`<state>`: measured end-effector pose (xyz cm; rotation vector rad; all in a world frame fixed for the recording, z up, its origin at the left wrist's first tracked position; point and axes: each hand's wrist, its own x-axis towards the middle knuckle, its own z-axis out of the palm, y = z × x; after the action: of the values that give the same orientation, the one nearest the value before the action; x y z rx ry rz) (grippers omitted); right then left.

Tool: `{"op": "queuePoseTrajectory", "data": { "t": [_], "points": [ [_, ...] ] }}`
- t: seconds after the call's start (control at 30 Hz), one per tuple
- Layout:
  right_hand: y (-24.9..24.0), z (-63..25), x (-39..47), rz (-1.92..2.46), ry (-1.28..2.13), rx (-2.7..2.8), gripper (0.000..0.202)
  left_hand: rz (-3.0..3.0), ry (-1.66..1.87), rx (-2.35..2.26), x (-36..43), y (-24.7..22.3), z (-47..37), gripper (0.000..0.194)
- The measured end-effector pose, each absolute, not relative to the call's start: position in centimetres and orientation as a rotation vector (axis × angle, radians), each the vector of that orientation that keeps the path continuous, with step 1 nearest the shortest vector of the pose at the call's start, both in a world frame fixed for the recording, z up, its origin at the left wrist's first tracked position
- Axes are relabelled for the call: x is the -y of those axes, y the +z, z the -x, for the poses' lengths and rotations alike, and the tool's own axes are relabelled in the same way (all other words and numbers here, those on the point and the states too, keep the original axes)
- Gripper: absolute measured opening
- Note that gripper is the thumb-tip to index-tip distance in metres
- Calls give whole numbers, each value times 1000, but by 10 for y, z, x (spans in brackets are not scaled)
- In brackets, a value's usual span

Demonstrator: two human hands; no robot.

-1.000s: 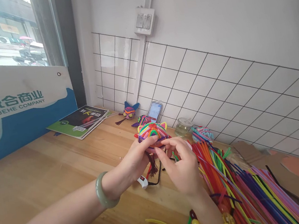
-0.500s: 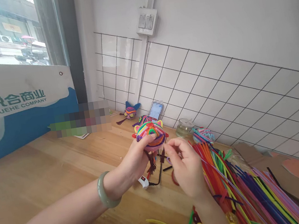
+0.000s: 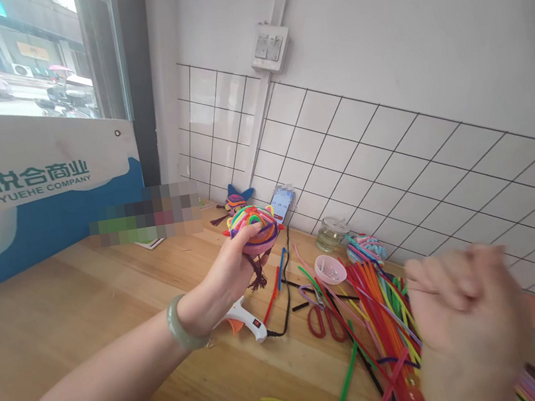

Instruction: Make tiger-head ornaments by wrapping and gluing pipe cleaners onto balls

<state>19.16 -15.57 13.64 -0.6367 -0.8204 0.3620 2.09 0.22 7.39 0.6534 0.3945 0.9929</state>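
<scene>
My left hand (image 3: pixel 228 253), with a green bangle at the wrist, grips a striped pipe-cleaner animal head (image 3: pixel 261 231) with the thumb across its front. Dark red tassels (image 3: pixel 258 274) dangle from the figure's underside. Off to the right, over the bundled pipe cleaners (image 3: pixel 379 291), is my right hand (image 3: pixel 471 317), raised and blurred. Its fingers are curled closed; whatever they may hold cannot be made out. Below the left hand lies a white glue gun (image 3: pixel 251 322) on the table.
Red-handled scissors (image 3: pixel 323 323), a small pink bowl (image 3: pixel 330 270) and loose pipe cleaners lie mid-table. Along the wall grid stand a glass jar (image 3: pixel 330 234), a phone (image 3: pixel 282 203) and another animal head with blue ears (image 3: pixel 238 195). A cord (image 3: pixel 288 291) runs from the glue gun.
My right hand has left the figure's lower edge and swung away to the right. My left hand, still gripping the animal head, has shifted slightly left and up.
</scene>
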Motion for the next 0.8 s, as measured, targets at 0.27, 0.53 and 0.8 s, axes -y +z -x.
{"op": "queuePoseTrajectory", "data": {
  "t": [0.27,0.53,0.8],
  "points": [
    [105,-158,142,1405,1005,1711,20,-704,1096,-399,-10,72,-17,34],
    [103,-144,135,1670,776,1948,12,-858,1142,-373,2,80,-16,36],
    [98,-146,130,1262,-36,1711,15,-1155,1022,-217,28,76,-21,36]
  ]
}}
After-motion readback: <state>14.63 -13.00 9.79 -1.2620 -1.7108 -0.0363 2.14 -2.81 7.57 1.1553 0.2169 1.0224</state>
